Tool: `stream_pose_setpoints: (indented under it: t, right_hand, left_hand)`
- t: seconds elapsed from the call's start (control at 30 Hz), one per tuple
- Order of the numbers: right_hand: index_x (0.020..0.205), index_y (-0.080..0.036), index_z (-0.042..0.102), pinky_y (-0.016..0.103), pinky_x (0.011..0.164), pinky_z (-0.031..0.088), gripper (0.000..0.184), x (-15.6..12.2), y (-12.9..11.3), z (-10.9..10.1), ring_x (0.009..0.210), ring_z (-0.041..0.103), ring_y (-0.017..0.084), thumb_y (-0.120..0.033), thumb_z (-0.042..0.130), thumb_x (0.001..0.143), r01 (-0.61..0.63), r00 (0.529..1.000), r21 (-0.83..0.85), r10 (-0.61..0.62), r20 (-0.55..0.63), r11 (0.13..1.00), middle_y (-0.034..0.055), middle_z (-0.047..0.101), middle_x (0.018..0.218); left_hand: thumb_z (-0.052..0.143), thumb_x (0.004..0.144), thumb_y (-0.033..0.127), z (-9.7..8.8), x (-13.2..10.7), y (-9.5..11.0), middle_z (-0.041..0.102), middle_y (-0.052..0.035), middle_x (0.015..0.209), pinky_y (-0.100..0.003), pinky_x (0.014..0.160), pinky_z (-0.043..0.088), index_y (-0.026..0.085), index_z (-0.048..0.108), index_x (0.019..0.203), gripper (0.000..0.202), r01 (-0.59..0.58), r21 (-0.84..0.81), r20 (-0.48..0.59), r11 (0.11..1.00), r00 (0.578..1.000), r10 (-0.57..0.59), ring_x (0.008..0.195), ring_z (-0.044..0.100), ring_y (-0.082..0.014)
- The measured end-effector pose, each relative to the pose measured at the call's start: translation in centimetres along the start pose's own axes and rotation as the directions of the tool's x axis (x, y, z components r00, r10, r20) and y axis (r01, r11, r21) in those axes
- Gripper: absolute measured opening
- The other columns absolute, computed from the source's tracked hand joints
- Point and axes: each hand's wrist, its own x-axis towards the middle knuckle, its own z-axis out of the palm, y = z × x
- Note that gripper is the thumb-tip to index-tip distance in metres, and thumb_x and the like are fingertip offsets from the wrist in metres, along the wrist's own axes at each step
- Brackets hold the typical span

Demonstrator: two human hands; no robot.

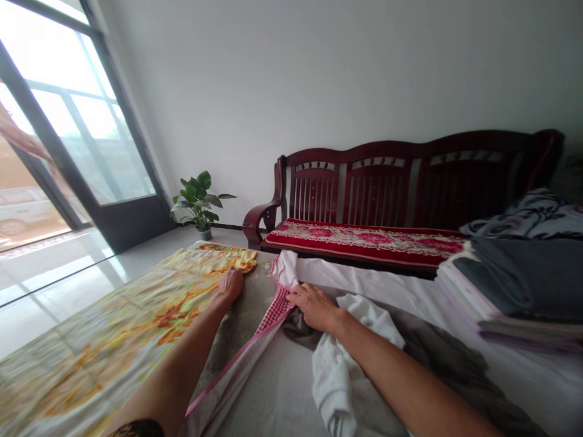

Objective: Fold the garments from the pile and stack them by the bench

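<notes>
My left hand (231, 285) is closed at the right edge of a yellow, orange and white patterned cloth (177, 297), which is spread out flat to the left. My right hand (314, 306) has its fingers curled over a white cloth with pink checked trim (273, 312), near its folded-over corner. Beneath the right palm a grey-brown cloth (298, 331) bunches up. A crumpled white garment (337, 370) lies under my right forearm. Between the two hands shows a strip of grey-brown surface (255, 291).
Folded fabrics (523, 279) are stacked at the right, with a black-and-white patterned textile (537, 212) behind. A dark red wooden bench (373, 188) bearing a red floral seat cover (364, 240) stands against the wall. At the back left are a potted plant (200, 200) and a glass door (104, 127).
</notes>
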Motion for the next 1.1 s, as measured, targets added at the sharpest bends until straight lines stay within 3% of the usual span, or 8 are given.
stream_pose_setpoints:
  t: [0.2, 0.33, 0.53, 0.7, 0.83, 0.93, 1.03, 1.1]
  right_hand:
    - [0.125, -0.024, 0.063, 0.042, 0.096, 0.048, 0.051, -0.1, 0.1, 0.1, 0.118, 0.052, 0.026, -0.002, 0.045, 0.083, -0.005, 1.000, 0.026, 0.006, -0.008, 1.000, 0.0093, 0.059, 0.132]
    - [0.127, -0.026, 0.062, 0.041, 0.096, 0.047, 0.056, -0.1, 0.2, 0.1, 0.117, 0.052, 0.025, 0.000, 0.044, 0.081, -0.009, 1.000, 0.047, 0.009, -0.002, 0.999, 0.0075, 0.059, 0.133]
    - [0.119, -0.022, 0.065, 0.037, 0.096, 0.046, 0.048, 0.1, 0.3, 0.2, 0.112, 0.055, 0.023, -0.001, 0.046, 0.080, -0.026, 0.999, 0.067, 0.027, -0.023, 0.997, 0.0086, 0.062, 0.124]
    - [0.113, -0.019, 0.068, 0.035, 0.095, 0.045, 0.043, 0.4, 0.1, 0.3, 0.111, 0.056, 0.024, -0.001, 0.047, 0.081, -0.048, 0.998, 0.087, 0.051, -0.034, 0.995, 0.0103, 0.064, 0.121]
    - [0.116, -0.019, 0.067, 0.035, 0.095, 0.045, 0.045, 0.3, 0.2, 0.4, 0.113, 0.057, 0.024, 0.000, 0.046, 0.081, -0.056, 0.998, 0.100, 0.059, -0.036, 0.993, 0.0100, 0.064, 0.123]
    - [0.120, -0.020, 0.066, 0.034, 0.098, 0.044, 0.049, 0.2, 0.5, 0.6, 0.115, 0.057, 0.022, 0.001, 0.047, 0.080, -0.060, 0.997, 0.115, 0.065, -0.042, 0.992, 0.0091, 0.064, 0.127]
    - [0.122, -0.021, 0.066, 0.033, 0.099, 0.044, 0.051, 0.3, 0.7, 0.9, 0.116, 0.058, 0.022, 0.001, 0.049, 0.079, -0.070, 0.995, 0.137, 0.078, -0.054, 0.988, 0.0086, 0.065, 0.128]
    - [0.122, -0.022, 0.066, 0.033, 0.099, 0.044, 0.051, 0.5, 0.7, 0.9, 0.116, 0.059, 0.021, 0.000, 0.050, 0.079, -0.077, 0.994, 0.155, 0.088, -0.064, 0.985, 0.0080, 0.066, 0.127]
  left_hand:
    - [0.054, 0.097, 0.028, 2.5, 1.4, 1.0, 0.066, -0.0173, 0.121, -0.040, 0.092, 0.049, 0.011, 0.067, 0.120, 0.031, -0.111, 0.133, 0.120, 0.985, 0.988, 0.095, 0.110, 0.064, -0.0311]
    - [0.048, 0.099, 0.025, 0.0, 0.0, -0.4, 0.063, -0.0159, 0.130, -0.037, 0.100, 0.045, 0.012, 0.062, 0.133, 0.039, -0.214, 0.168, 0.152, 0.962, 0.970, 0.189, 0.119, 0.061, -0.0282]
    - [0.046, 0.099, 0.044, -4.8, -9.0, -8.3, 0.051, -0.0131, 0.152, -0.049, 0.118, 0.033, 0.018, 0.054, 0.144, 0.053, -0.404, 0.301, 0.216, 0.864, 0.911, 0.351, 0.141, 0.043, -0.0329]
    - [0.037, 0.101, 0.052, -4.2, -15.4, -11.8, 0.037, -0.0112, 0.161, -0.049, 0.120, 0.033, 0.022, 0.042, 0.154, 0.061, -0.526, 0.326, 0.298, 0.786, 0.846, 0.443, 0.149, 0.034, -0.0312]
    - [0.040, 0.100, 0.054, -3.3, -16.4, -11.9, 0.047, -0.0123, 0.154, -0.050, 0.114, 0.042, 0.024, 0.051, 0.148, 0.058, -0.562, 0.351, 0.213, 0.749, 0.827, 0.521, 0.144, 0.042, -0.0335]
    - [0.040, 0.101, 0.048, -4.0, -17.1, -11.7, 0.050, -0.0092, 0.153, -0.052, 0.114, 0.042, 0.028, 0.059, 0.142, 0.049, -0.570, 0.334, 0.142, 0.750, 0.818, 0.558, 0.143, 0.043, -0.0329]
    - [0.042, 0.100, 0.050, -5.3, -19.0, -10.5, 0.058, -0.0046, 0.147, -0.051, 0.115, 0.041, 0.034, 0.067, 0.132, 0.043, -0.589, 0.187, 0.177, 0.786, 0.807, 0.563, 0.142, 0.045, -0.0315]
    - [0.041, 0.100, 0.052, -6.1, -19.9, -8.5, 0.060, -0.0031, 0.144, -0.050, 0.116, 0.040, 0.035, 0.070, 0.127, 0.043, -0.537, 0.010, 0.201, 0.844, 0.828, 0.524, 0.140, 0.047, -0.0306]
